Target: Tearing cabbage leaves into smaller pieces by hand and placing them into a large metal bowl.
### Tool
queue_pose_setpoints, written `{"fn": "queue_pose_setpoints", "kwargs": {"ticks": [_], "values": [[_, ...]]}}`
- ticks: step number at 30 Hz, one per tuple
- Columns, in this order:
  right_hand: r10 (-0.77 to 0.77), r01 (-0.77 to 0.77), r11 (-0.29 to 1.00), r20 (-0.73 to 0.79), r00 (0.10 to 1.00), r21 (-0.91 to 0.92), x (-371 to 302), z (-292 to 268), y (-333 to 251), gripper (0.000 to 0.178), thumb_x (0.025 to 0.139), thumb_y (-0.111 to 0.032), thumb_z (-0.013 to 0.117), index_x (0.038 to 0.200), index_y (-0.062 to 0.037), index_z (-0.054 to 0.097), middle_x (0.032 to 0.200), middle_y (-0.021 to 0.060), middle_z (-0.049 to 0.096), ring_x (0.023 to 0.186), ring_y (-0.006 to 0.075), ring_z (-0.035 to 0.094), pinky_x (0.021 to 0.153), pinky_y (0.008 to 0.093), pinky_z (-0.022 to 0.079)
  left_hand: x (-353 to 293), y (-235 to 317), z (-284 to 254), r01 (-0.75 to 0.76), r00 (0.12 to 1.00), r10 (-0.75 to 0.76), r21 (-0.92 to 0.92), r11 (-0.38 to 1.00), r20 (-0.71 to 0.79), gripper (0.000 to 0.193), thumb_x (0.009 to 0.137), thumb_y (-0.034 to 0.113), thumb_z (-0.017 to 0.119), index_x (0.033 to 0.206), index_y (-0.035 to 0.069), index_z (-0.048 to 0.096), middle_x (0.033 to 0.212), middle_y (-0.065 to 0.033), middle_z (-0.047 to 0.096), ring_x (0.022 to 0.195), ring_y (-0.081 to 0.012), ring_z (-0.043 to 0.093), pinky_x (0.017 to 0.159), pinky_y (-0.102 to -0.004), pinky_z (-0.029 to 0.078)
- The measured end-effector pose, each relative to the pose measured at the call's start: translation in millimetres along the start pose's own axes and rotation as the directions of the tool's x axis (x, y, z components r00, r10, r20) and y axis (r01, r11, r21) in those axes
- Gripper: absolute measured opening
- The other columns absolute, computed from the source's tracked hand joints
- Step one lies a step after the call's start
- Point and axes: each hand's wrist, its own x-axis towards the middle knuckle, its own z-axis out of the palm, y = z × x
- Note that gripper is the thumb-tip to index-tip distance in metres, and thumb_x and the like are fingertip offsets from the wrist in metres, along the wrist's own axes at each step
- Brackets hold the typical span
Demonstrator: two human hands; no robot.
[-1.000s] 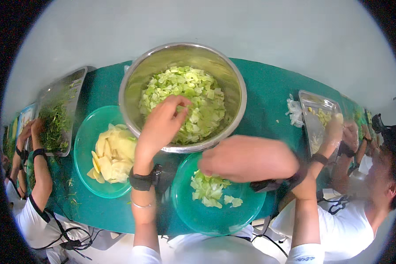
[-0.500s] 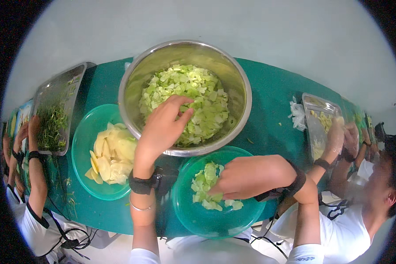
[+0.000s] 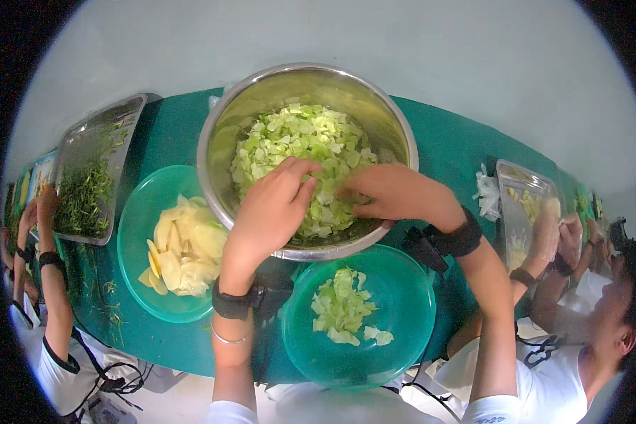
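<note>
In the head view, the left hand (image 3: 270,212) reached over the near rim of a large steel bowl (image 3: 251,102), above the chopped greens (image 3: 290,141) heaped inside. Its thumb and forefinger stood a little apart; the other fingers were mostly hidden beneath. The right hand (image 3: 397,194) came in over the bowl's right side, its fingers blurred near the greens, so whether they were apart or closed on a piece could not be told. Each wrist wore a black band, and the left forearm a thin bracelet as well.

The steel bowl stood on a green desk (image 3: 459,138). Just in front of it, toward the person, lay a translucent green dish (image 3: 406,300) with a small pile of cut leaf pieces (image 3: 343,304) and a few beside the pile. To the left, near the steel bowl, a second green dish (image 3: 140,215) held pale yellow slices (image 3: 180,247).

Farther left, a metal tray (image 3: 109,126) carried dark green shreds (image 3: 85,194), a co-worker's hand (image 3: 46,205) at its edge. At the right, a crumpled clear bag (image 3: 487,194) lay beside another tray (image 3: 521,172), where another co-worker's hands were at work over pale pieces.
</note>
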Motion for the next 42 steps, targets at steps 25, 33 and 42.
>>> {"fn": "queue_pose_setpoints", "kwargs": {"ticks": [25, 33, 42], "values": [[0.020, 0.032, 0.980, -0.263, 0.965, 0.194, 5, -21, -8, 0.035, 0.094, -0.040, 0.062, 0.104, -0.0062, 0.067, 0.094, 0.0155, 0.071, 0.089, 0.0354, 0.069, 0.077, 0.0462, 0.053, 1, 13, -2, -0.011, 1.000, 0.013, -0.118, 0.993, 0.013, 0.020, 0.092, 0.013, 0.063, 0.105, 0.000, 0.056, 0.096, -0.0187, 0.066, 0.089, -0.0369, 0.066, 0.078, -0.0453, 0.050], [0.064, 0.065, 0.891, -0.266, 0.962, 0.450, 6, -20, -8, 0.033, 0.098, -0.036, 0.059, 0.105, -0.0044, 0.065, 0.093, 0.0171, 0.071, 0.088, 0.0354, 0.069, 0.077, 0.0438, 0.053, 6, 16, -9, 0.045, 0.998, -0.052, -0.175, 0.984, -0.039, 0.013, 0.089, 0.007, 0.065, 0.097, 0.000, 0.057, 0.085, -0.0169, 0.064, 0.079, -0.0328, 0.065, 0.070, -0.0406, 0.049], [0.142, 0.028, 0.898, -0.349, 0.926, 0.439, 8, -12, 1, 0.034, 0.098, -0.037, 0.058, 0.099, -0.0037, 0.064, 0.088, 0.0164, 0.070, 0.083, 0.0349, 0.068, 0.074, 0.0431, 0.051, 3, 9, -3, 0.095, 0.992, -0.097, -0.032, 0.995, -0.080, 0.013, 0.090, 0.008, 0.064, 0.100, 0.002, 0.060, 0.095, -0.0178, 0.065, 0.092, -0.0357, 0.065, 0.082, -0.0411, 0.048]]}}
